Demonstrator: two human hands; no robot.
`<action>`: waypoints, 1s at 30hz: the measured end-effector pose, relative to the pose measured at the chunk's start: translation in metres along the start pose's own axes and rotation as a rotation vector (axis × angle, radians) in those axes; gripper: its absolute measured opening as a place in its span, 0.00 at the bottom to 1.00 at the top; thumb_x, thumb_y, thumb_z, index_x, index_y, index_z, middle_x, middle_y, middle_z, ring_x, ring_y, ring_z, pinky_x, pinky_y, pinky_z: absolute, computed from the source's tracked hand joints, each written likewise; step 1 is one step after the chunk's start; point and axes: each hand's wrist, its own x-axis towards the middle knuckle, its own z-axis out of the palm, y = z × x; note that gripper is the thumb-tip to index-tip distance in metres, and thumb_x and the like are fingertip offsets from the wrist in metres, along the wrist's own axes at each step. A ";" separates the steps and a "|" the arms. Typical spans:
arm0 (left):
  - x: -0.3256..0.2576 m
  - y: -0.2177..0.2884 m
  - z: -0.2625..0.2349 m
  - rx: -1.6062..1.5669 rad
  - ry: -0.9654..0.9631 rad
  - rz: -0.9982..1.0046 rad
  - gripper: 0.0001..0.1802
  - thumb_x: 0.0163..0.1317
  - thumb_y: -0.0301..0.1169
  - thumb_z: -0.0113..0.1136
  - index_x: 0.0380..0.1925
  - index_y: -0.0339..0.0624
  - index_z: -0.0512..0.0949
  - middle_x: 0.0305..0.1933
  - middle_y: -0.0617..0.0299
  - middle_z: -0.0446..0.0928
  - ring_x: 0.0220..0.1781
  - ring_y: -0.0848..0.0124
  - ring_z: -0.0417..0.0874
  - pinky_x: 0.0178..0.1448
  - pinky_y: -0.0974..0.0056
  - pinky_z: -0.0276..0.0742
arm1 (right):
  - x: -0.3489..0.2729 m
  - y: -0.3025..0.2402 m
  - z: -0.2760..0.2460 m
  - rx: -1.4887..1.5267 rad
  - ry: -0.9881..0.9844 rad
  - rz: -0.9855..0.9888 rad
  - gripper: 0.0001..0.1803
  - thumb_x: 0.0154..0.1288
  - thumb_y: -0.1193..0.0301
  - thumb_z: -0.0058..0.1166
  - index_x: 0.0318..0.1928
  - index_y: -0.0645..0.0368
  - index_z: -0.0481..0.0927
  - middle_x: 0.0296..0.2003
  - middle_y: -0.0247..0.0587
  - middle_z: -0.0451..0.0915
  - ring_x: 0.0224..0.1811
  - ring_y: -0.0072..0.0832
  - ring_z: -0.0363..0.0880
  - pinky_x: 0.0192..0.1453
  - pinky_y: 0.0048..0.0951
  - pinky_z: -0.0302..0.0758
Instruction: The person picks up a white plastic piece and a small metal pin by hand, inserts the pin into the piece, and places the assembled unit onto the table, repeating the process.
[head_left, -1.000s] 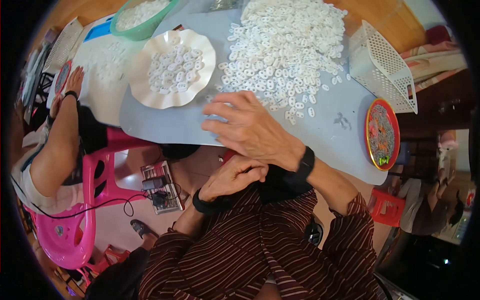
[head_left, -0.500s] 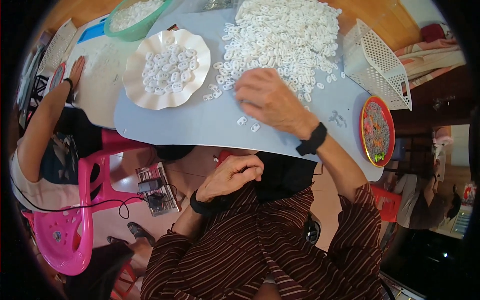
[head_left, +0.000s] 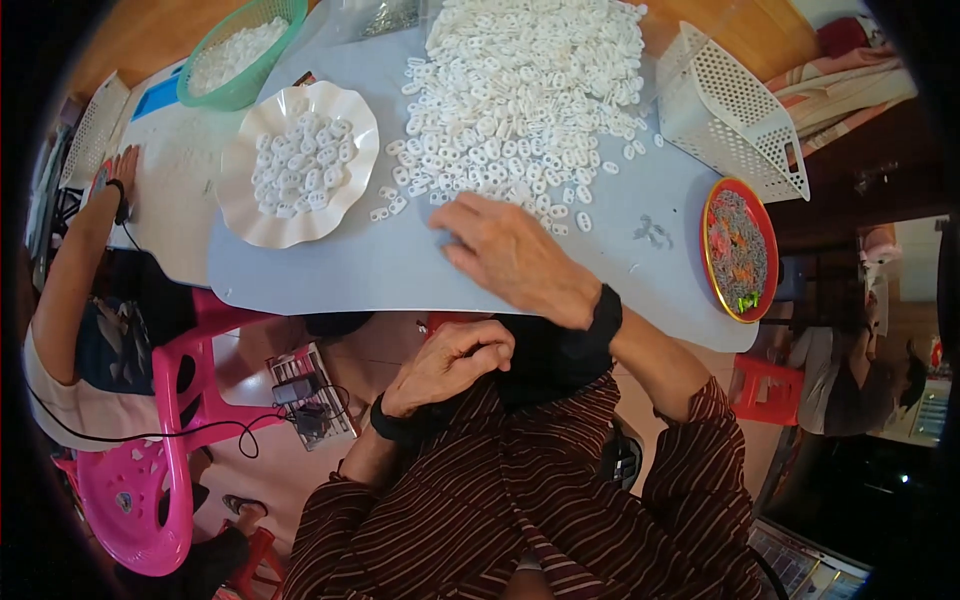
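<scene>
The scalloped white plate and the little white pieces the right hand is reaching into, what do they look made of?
Scalloped white plate: likely plastic, glossy, thin fluted rim; could be melamine. Small white pieces: probably moulded plastic, uniform, matte, with holes. The right hand rests at the pile's edge on the blue-grey tabletop.

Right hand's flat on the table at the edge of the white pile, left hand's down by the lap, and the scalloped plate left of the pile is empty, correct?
Not quite. In the head view the plate holds white pieces. The rest stands: right hand at the pile on the table, left hand by the lap.
</scene>
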 end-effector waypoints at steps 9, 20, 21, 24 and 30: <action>0.013 0.009 0.008 -0.040 -0.031 0.022 0.06 0.64 0.26 0.51 0.34 0.34 0.74 0.27 0.59 0.76 0.31 0.71 0.77 0.37 0.67 0.72 | 0.005 0.061 -0.061 -0.220 0.207 0.099 0.04 0.58 0.75 0.54 0.33 0.61 0.80 0.30 0.45 0.78 0.32 0.45 0.78 0.37 0.39 0.74; 0.022 0.010 0.009 -0.018 -0.048 0.039 0.06 0.64 0.26 0.52 0.33 0.33 0.75 0.28 0.59 0.76 0.30 0.72 0.77 0.36 0.68 0.73 | 0.007 0.081 -0.067 -0.267 0.113 0.156 0.05 0.58 0.74 0.56 0.34 0.63 0.81 0.31 0.45 0.79 0.33 0.44 0.78 0.39 0.38 0.73; 0.022 0.011 0.008 -0.016 -0.058 0.030 0.06 0.64 0.26 0.52 0.33 0.33 0.75 0.28 0.59 0.76 0.31 0.72 0.78 0.37 0.68 0.73 | 0.008 0.081 -0.067 -0.295 0.118 0.134 0.05 0.58 0.75 0.55 0.34 0.63 0.81 0.31 0.45 0.79 0.33 0.44 0.78 0.39 0.38 0.73; 0.023 0.005 0.009 -0.034 -0.063 0.035 0.06 0.64 0.26 0.52 0.34 0.33 0.75 0.28 0.59 0.76 0.31 0.72 0.78 0.37 0.68 0.74 | 0.007 0.085 -0.068 -0.348 0.123 0.107 0.05 0.59 0.75 0.55 0.34 0.63 0.81 0.31 0.44 0.79 0.32 0.44 0.78 0.39 0.38 0.73; 0.022 0.007 0.008 -0.025 -0.045 0.017 0.06 0.64 0.26 0.52 0.34 0.34 0.75 0.28 0.59 0.76 0.31 0.72 0.78 0.36 0.68 0.73 | 0.011 0.078 -0.068 -0.429 0.062 0.093 0.05 0.59 0.74 0.55 0.33 0.62 0.82 0.30 0.44 0.78 0.32 0.45 0.77 0.38 0.40 0.73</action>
